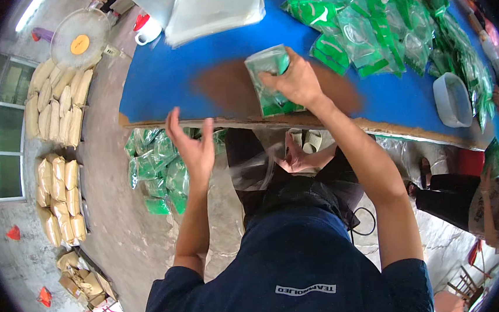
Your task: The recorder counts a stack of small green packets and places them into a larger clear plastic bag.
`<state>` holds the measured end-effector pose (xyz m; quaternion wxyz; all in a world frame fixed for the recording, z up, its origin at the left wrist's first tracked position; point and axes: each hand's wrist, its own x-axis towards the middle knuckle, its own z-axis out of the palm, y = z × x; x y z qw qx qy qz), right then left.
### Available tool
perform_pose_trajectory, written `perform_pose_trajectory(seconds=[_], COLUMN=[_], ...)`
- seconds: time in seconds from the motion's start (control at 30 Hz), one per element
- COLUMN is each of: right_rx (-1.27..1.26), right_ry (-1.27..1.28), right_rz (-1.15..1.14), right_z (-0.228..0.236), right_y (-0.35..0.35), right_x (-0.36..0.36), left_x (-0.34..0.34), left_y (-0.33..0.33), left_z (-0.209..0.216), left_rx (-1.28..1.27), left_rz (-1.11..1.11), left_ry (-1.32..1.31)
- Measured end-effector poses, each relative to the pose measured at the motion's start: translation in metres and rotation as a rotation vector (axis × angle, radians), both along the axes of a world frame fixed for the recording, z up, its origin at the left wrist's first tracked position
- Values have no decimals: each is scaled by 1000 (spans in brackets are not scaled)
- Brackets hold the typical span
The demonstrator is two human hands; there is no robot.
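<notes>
My right hand [301, 82] grips a stack of green and transparent plastic bags [266, 64] near the front edge of the blue-topped table [156, 81]. Its thumb presses on the upper face, and the fingers go round the far side. The stack looks tilted up from the tabletop; whether its lower edge touches the table I cannot tell. Off to the left, just in front of the table edge, my left hand [193, 147] is raised with fingers apart and nothing in it. Beneath that hand, more green and transparent bags [159, 169] lie in a pile below table level.
A large heap of green bags [362, 24] covers the table's far right, with a white plastic tub [452, 100] beside it. Transparent sheets [214, 9] lie at the back, near a red-and-white mug [147, 30]. Filled sacks [59, 194] stand along the left wall. Another person's leg [449, 199] shows at right.
</notes>
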<state>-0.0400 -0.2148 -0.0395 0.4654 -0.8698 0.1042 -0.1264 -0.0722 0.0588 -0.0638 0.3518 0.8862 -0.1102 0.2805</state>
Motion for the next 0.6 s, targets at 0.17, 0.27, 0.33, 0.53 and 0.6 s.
perform_pose_trajectory(seconds=[0.17,0.27,0.33,0.53,0.6], right_rx=[182,225,296,319,310], right_ry=[-39,-40,-110,-71,-63], right_rz=[55,70,109,112,92], right_z=[-13,-17,-16,-17,-19], right_y=[-13,-15,-11,-12,-14], right_x=[10,5,9,8,8], left_x=[-10,-53,-60,-56,-49], left_y=[8,22,21,93,100], left_z=[-112,-208,-220,-218,-163], left_rx=[-100,124,140,75,244], left_rz=[57,184,113,153,117], left_ry=[99,418,681,545,639])
